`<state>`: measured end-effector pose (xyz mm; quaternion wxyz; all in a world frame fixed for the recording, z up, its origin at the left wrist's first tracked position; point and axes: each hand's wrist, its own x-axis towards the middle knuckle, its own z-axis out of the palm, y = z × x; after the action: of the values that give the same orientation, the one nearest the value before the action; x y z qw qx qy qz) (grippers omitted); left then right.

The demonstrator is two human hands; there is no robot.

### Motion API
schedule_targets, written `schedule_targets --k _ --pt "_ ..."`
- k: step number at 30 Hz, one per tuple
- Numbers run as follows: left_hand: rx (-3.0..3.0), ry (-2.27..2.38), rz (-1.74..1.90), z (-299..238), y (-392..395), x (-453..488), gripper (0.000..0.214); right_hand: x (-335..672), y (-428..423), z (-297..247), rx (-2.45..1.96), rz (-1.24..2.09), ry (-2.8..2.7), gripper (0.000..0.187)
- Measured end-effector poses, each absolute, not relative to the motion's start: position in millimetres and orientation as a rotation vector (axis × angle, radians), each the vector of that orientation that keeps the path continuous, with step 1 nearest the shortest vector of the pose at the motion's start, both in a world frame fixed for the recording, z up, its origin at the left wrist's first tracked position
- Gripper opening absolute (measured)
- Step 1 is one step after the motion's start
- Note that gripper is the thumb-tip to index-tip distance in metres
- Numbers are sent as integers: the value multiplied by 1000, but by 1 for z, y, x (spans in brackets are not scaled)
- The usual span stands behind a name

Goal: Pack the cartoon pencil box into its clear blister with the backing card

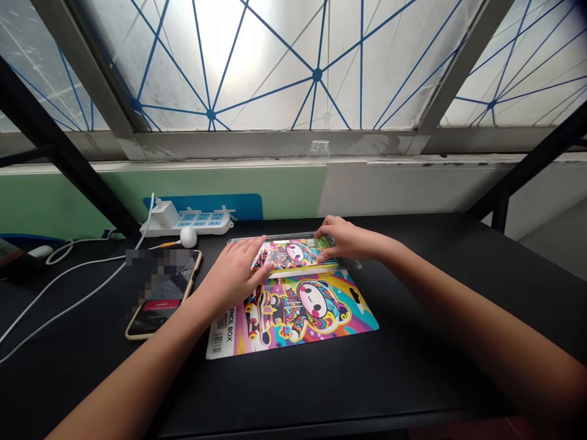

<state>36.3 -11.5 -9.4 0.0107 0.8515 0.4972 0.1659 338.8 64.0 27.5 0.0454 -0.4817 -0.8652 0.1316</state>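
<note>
Your right hand [346, 239] grips the far right corner of the clear plastic case [293, 253] in a narrow hold, fingers curled over its edge. Your left hand [233, 273] lies flat and open across the case's left end. The case holds colourful printed contents and sits mid-desk, against the far edge of a bright cartoon card [316, 311] marked PENCIL BOX, on the black desk [413, 318]. To the left lie a phone [160, 311], partly blurred, and a white earbud [188, 236]. Farther away stands a white power strip [206, 224] with a plugged-in charger [166, 214].
</note>
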Motion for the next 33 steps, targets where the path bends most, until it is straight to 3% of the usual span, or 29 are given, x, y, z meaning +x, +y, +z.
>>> schedule_targets --k 9,15,20,28,33 --pt "2606 1665 736 0 0 13 62 339 37 16 -1308 82 -2487 50" --pt "2675 1479 959 17 -6 12 44 339 12 15 -1180 -55 -2314 34" --pt "2903 1340 1258 37 -59 14 34 350 -46 35 -930 -437 -2200 37" --pt "2872 1279 1042 -22 -135 8 45 369 -120 -17 -702 -484 -2344 35" --pt "2594 1457 799 -42 -139 0 66 365 -114 -28 -773 -229 -2425 26"
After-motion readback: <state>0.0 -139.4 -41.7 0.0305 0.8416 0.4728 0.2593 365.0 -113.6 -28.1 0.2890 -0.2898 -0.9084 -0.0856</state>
